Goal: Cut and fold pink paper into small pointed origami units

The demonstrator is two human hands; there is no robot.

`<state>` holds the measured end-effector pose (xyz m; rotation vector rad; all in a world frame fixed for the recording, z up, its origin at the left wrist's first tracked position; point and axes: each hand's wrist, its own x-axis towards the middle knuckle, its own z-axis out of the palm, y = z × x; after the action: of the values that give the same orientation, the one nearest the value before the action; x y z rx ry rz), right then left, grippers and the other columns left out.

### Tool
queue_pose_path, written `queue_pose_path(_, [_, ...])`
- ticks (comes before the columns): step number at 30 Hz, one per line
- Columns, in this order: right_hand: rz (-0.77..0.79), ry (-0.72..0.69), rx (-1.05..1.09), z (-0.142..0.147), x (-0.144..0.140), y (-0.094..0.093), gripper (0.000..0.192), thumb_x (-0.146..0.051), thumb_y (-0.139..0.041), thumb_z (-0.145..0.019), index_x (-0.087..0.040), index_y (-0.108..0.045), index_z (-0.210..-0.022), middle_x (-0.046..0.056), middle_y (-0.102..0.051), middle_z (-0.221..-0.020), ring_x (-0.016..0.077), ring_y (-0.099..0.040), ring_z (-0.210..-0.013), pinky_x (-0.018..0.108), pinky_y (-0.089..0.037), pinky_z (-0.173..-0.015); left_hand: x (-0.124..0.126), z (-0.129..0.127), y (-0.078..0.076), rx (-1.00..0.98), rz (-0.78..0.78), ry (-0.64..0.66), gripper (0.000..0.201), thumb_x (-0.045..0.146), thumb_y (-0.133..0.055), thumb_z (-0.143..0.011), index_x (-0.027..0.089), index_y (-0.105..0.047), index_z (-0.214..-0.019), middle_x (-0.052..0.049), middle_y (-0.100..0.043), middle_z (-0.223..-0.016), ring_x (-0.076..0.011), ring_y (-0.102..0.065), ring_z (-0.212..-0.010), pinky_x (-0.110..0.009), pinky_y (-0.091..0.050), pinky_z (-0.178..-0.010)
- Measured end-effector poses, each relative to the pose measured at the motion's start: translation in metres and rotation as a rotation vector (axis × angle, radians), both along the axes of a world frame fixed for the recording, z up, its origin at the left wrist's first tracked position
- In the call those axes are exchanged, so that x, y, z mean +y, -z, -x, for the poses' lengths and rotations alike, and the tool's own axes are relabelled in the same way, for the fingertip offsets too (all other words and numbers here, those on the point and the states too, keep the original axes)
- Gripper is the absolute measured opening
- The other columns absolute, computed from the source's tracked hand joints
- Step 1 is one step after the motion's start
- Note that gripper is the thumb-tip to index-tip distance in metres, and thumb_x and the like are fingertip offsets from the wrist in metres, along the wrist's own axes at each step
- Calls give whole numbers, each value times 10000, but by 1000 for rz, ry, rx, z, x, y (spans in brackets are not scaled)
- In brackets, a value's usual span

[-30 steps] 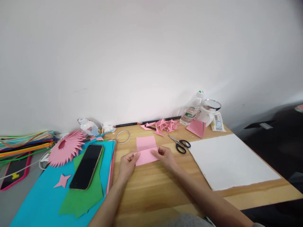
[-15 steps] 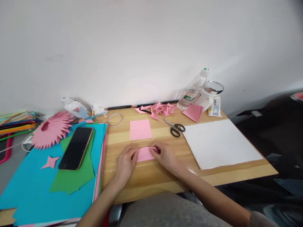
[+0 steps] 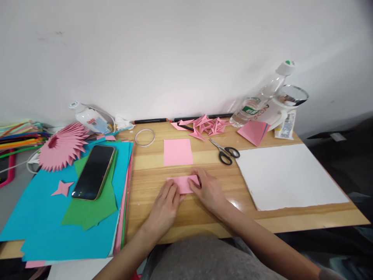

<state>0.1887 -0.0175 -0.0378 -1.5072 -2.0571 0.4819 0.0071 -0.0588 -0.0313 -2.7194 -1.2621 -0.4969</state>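
Observation:
A pink sheet of paper, folded over into a narrow strip, lies on the wooden table in front of me. My left hand presses its closed fingers on the strip's left part and lower edge. At the right end, my right hand grips the strip between thumb and fingers, hiding part of that end. Just beyond it a flat pink square rests on the wood. Black-handled scissors lie to the right of the square, blades partly spread.
Folded pink pieces sit by the wall. A plastic bottle and white mug stand at back right, near a white board. On the left, blue paper carries a phone and a pink star.
The bowed pink paper is now flattened into a narrower strip. My left hand has moved from its left edge onto its lower side. The view has shifted slightly.

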Motion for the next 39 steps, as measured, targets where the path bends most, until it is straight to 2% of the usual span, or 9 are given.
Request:
queue_pose_path(4, [-70, 10, -97, -2, -3, -2, 174, -285, -475, -900, -176, -610, -893, 92, -601, -924, 188, -596, -749, 253, -442, -563, -8, -2, 8, 76, 84, -28, 394, 72, -285, -898, 14, -482, -1235, -242, -552, -1213, -319, -399, -1282, -486, -425, -977])
queue_pose_path(7, [-123, -13, -71, -8, -7, -1, 211, -270, -450, -923, -185, -636, -871, 96, -578, -959, 182, -591, -800, 270, -484, -630, -12, -2, 11, 122, 131, -34, 472, 41, -282, -855, 22, -409, -1309, -256, -507, -1281, -323, -363, -1307, -514, -397, -994])
queue_pose_path(11, [-156, -193, -27, -20, -14, 0, 202, -218, -438, -932, -192, -635, -970, 102, -583, -997, 191, -581, -884, 311, -514, -738, -12, -2, 13, 101, 133, -24, 488, 54, -305, -849, 29, -374, -1332, -256, -511, -1278, -329, -388, -1292, -521, -400, -986])
queue_pose_path(14, [-157, -271, -25, -28, -19, -2, 214, -188, -454, -922, -195, -601, -1079, 118, -585, -1040, 216, -563, -982, 346, -524, -794, -11, 0, 12, 98, 132, -25, 503, 53, -313, -847, 46, -361, -1348, -247, -504, -1292, -326, -389, -1291, -505, -400, -985])
queue_pose_path(23, [-141, -330, -75, -35, -19, -4, 246, -168, -439, -926, -175, -575, -1131, 163, -523, -1251, 228, -544, -1048, 397, -523, -856, -8, -1, 4, 164, 105, -11, 539, 52, -333, -824, 81, -386, -1360, -237, -508, -1292, -327, -395, -1282, -483, -392, -982])
queue_pose_path(28, [-158, -336, -93, -35, -18, -6, 231, -157, -451, -918, -141, -583, -1108, 183, -541, -1230, 232, -562, -1021, 396, -524, -859, -6, -3, -1, 245, 87, -14, 515, 61, -344, -817, 90, -445, -1321, -224, -536, -1265, -325, -456, -1232, -460, -414, -959])
queue_pose_path(32, [-150, -305, -76, -33, -15, -8, 223, -191, -448, -924, -147, -583, -1096, 180, -555, -1222, 244, -558, -1084, 403, -524, -881, -4, -2, -5, 273, 57, 11, 520, 52, -355, -804, 88, -464, -1312, -191, -484, -1347, -316, -449, -1233, -444, -398, -974])
queue_pose_path(35, [-122, -309, -71, -33, -12, -11, 235, -183, -427, -930, -142, -565, -1116, 187, -548, -1227, 242, -557, -1112, 405, -525, -893, -2, -2, -9, 304, 62, 19, 513, 55, -366, -816, 91, -464, -1318, -168, -448, -1389, -306, -454, -1228, -437, -379, -989])
queue_pose_path(39, [-81, -343, -75, -32, -7, -17, 254, -161, -417, -924, -144, -545, -1143, 181, -550, -1209, 240, -572, -1096, 396, -532, -884, -2, -4, -12, 336, 44, 4, 482, 102, -402, -839, 103, -477, -1315, -158, -477, -1370, -310, -496, -1185, -428, -388, -976])
